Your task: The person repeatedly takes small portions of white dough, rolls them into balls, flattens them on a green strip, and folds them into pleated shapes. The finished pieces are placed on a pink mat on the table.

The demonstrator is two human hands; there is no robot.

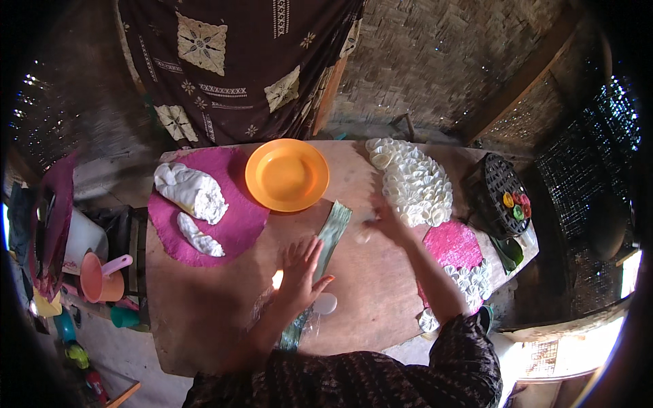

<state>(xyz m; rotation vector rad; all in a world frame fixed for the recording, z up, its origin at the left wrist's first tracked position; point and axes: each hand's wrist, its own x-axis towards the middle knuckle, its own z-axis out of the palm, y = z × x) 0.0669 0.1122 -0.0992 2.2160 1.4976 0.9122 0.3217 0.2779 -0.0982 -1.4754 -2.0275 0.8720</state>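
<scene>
Left hand [301,277] spread open, apparently steadying green leaf strip [332,231].
Right hand [390,224] blurred near ruffled white pieces [416,185]; grip indeterminable.

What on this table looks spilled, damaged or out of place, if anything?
Nothing looks clearly spilled or damaged. The one mild oddity is a round white piece near the left hand, beside the green strip: it lies by itself, well apart from the heap of white pieces.

Long green strip [332,231], slanted across wooden table [371,292], small blurred pale piece [363,236] rightward
</scene>
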